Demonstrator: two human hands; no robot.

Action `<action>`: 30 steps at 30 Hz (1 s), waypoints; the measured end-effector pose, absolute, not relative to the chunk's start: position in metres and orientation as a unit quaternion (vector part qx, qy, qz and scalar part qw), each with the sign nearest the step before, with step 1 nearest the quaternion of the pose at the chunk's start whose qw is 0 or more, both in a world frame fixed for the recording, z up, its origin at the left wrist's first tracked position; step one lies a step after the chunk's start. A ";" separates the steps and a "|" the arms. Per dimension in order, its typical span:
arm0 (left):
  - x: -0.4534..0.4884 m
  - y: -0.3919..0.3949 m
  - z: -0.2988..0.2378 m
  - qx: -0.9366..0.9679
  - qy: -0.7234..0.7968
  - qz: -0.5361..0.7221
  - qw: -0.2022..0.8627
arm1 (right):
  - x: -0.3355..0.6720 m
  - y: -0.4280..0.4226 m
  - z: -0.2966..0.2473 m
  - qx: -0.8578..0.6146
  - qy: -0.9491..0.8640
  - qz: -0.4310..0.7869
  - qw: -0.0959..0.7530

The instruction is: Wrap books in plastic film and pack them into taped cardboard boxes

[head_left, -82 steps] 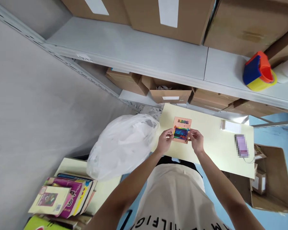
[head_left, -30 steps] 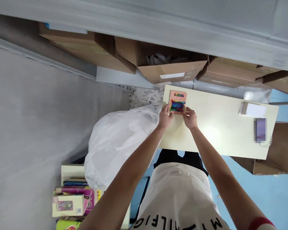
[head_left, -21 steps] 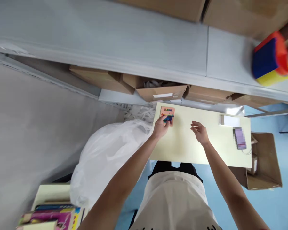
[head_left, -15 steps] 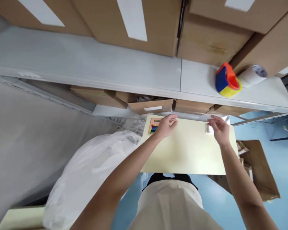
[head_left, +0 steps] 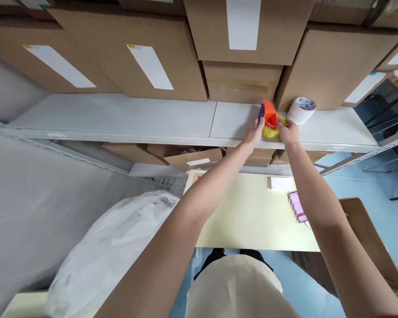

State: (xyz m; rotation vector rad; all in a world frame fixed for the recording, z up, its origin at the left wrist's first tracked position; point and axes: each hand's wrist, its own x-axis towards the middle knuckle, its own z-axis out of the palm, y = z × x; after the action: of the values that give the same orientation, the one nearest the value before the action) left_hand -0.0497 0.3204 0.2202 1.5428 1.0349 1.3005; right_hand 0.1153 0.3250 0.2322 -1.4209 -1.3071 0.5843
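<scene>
An orange tape dispenser (head_left: 270, 115) with a yellow tape roll (head_left: 269, 133) stands on the grey shelf, gripped from both sides. My left hand (head_left: 254, 131) is closed at its left side, fingertips by a narrow blue part (head_left: 261, 111). On the right side, my right hand (head_left: 288, 131) has its thumb and fingers closed on the dispenser near the roll. My fingers partly cover both the dispenser and the roll. Just right of my right hand is a white tape roll (head_left: 297, 116).
Cardboard boxes (head_left: 242, 79) line the back of the shelf (head_left: 159, 117). Below is a pale yellow table (head_left: 248, 216) with a white card stack (head_left: 280, 183) and a phone (head_left: 297, 206). A white plastic bag (head_left: 119, 247) bulges at left; an open carton (head_left: 368, 238) stands at right.
Both my hands have moved from above the table up and forward to the shelf, and have closed on the tape dispenser. The view has tilted up; the phone now shows.
</scene>
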 end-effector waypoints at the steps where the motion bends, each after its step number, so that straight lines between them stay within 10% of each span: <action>1: -0.049 0.314 0.222 0.604 0.411 0.519 0.443 | 0.115 0.321 0.232 -0.583 -0.554 0.246 0.541; 14: -0.058 0.047 0.157 0.510 0.443 0.503 0.540 | 0.111 0.049 0.153 -0.614 -0.530 0.275 0.517; 30: -0.031 -0.011 0.015 0.325 0.538 0.279 0.726 | 0.136 -0.042 -0.013 -0.759 -0.405 0.363 0.358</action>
State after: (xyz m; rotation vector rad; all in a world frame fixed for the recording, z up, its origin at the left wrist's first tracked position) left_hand -0.0305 -0.0109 0.0146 0.7175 1.1863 0.6160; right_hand 0.1358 -0.0419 -0.0127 -1.9586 -1.0451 0.9376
